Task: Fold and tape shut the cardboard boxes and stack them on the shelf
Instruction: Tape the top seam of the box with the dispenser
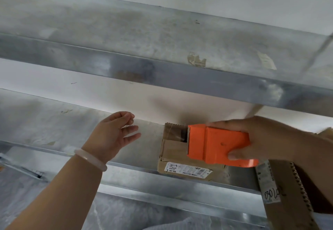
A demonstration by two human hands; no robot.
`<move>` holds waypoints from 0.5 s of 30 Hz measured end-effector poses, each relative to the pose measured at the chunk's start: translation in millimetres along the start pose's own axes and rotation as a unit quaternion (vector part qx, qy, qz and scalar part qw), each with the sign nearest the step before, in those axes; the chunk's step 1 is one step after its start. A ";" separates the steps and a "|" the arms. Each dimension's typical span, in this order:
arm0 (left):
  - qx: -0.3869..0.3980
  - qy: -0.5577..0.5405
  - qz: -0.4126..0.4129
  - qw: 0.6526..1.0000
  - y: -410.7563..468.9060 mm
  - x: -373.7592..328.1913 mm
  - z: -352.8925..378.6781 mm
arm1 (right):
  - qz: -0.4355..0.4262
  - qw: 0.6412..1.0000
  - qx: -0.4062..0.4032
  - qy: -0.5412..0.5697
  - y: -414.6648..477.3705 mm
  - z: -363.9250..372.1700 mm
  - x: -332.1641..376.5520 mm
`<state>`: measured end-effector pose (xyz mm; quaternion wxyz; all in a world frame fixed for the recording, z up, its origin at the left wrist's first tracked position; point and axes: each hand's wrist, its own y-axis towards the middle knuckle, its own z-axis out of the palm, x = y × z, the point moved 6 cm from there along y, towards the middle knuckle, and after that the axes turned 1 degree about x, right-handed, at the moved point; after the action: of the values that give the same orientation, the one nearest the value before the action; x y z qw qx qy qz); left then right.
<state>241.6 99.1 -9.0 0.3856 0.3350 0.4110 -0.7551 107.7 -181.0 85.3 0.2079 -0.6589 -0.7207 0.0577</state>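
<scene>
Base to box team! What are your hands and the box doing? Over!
Left hand open, empty. Right hand grips orange tape dispenser by box on shelf. More cardboard low right.

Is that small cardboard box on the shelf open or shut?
Shut. The cardboard box has its top flaps lying flat, with brown tape running across them.

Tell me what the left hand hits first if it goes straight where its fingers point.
Probably the box on the shelf: the left hand points right toward it, with bare shelf between. Depth is unclear, so it might pass in front.
</scene>
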 end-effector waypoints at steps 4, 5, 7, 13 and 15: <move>-0.001 0.014 0.005 1.000 0.1 0.4 0.3 | 0.010 0.998 -0.003 -0.055 -2.9 14.5 5.1; -0.001 0.020 0.007 1.000 0.2 0.1 0.6 | 0.001 0.997 -0.011 -0.079 -1.8 18.0 5.2; -0.002 0.026 0.011 1.000 0.3 -0.9 1.7 | 0.001 0.994 -0.016 -0.110 2.7 23.1 3.5; 0.010 0.026 0.019 0.999 0.7 -6.6 4.8 | -0.025 0.989 -0.030 -0.145 15.4 32.0 1.8; 0.018 0.028 0.021 0.999 0.6 -7.9 6.1 | -0.009 0.992 -0.016 -0.123 20.3 36.5 -5.0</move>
<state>244.8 96.0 -0.1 0.3840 0.3713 0.4005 -0.7445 113.0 -176.3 43.8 0.1078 -0.6437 -0.7472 0.1254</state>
